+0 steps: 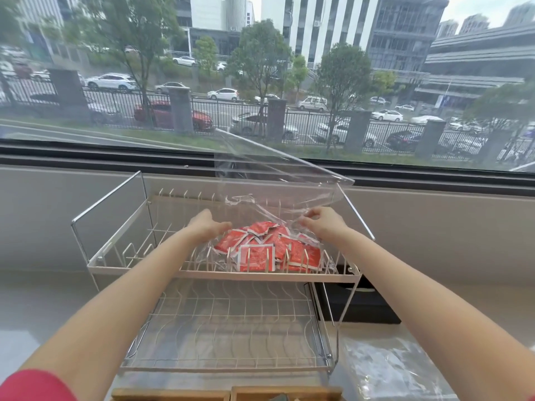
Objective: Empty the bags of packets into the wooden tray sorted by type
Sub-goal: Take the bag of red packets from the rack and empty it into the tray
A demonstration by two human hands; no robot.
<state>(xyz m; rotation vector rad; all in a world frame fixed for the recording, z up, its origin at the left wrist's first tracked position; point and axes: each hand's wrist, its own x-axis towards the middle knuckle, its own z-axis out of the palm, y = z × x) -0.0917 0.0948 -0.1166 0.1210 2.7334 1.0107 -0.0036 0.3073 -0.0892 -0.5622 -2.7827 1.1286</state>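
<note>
A clear plastic bag (278,180) lies on the upper shelf of a white wire rack (136,267), its upper part lifted toward the window. Several red packets (257,256) are heaped inside its lower end. My left hand (207,225) grips the bag's left side just above the packets. My right hand (321,221) pinches the bag's film on the right. The wooden tray (225,394) shows only as a strip at the bottom edge, with a divider in it.
The rack's lower shelf (231,337) holds nothing. Another clear plastic bag (399,371) lies flat on the counter at the right. A dark box (367,305) sits behind the rack's right leg. The window sill runs right behind the rack.
</note>
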